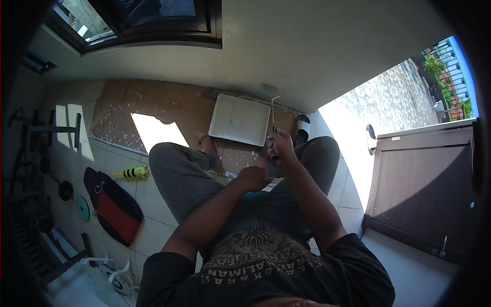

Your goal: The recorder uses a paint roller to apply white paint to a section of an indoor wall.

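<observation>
My right hand (282,145) is closed around the dark handle of what looks like a bare paint roller frame. Its thin pale rod (273,112) points away from me and bends at the far end. Just beyond my feet lies a white rectangular paint tray (240,120), beside that rod. My left hand (253,179) hangs between my knees, back upward, nearer to me than the right one. One digit of it sticks out to the right; the other fingers are mostly hidden.
Paint-specked brown sheets (169,100) cover the floor along the wall. At left lie a yellow-and-black brush (132,173), a black-and-red bag (115,207) and a teal disc (82,208). A slipper (303,128) is right of the tray. A dark cabinet (419,179) stands at right.
</observation>
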The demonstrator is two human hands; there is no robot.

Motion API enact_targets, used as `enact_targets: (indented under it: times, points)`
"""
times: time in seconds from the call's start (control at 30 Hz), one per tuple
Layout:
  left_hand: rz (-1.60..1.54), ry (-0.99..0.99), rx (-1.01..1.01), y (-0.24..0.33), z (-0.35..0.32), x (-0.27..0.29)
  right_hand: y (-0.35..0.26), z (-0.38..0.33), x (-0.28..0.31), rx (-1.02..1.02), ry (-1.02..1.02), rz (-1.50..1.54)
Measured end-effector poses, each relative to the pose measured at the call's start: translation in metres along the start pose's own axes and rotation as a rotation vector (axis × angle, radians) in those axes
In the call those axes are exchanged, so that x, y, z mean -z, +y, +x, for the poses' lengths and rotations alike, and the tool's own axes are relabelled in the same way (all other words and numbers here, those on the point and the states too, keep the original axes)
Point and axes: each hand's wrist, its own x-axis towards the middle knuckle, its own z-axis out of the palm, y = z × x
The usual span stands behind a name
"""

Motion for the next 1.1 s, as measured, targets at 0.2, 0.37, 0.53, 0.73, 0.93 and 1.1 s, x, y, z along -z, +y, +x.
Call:
enact_targets:
  times: [0.2,0.37,0.53,0.73,0.93,1.1]
  points:
    - [0.015,-0.029,0.003,0.001,0.001,0.002,0.012,0.048,0.003,-0.033,-0.035,-0.126]
    - [-0.002,-0.001,0.003,0.0,0.003,-0.002,0.019,0.056,0.009,-0.068,-0.031,-0.123]
    - [0.013,0.0,-0.005,-0.002,0.003,-0.003,0.023,0.063,0.007,-0.066,-0.059,-0.058]
    - [-0.001,-0.021,0.002,0.002,0.002,-0.002,0.027,0.092,0.001,-0.102,-0.056,-0.053]
    - [-0.024,0.008,0.004,-0.009,0.003,-0.003,0.042,0.109,-0.01,-0.104,-0.024,-0.11]
    - [-0.026,-0.023,0.019,-0.001,0.004,-0.003,0.059,0.134,-0.007,-0.077,-0.015,-0.092]
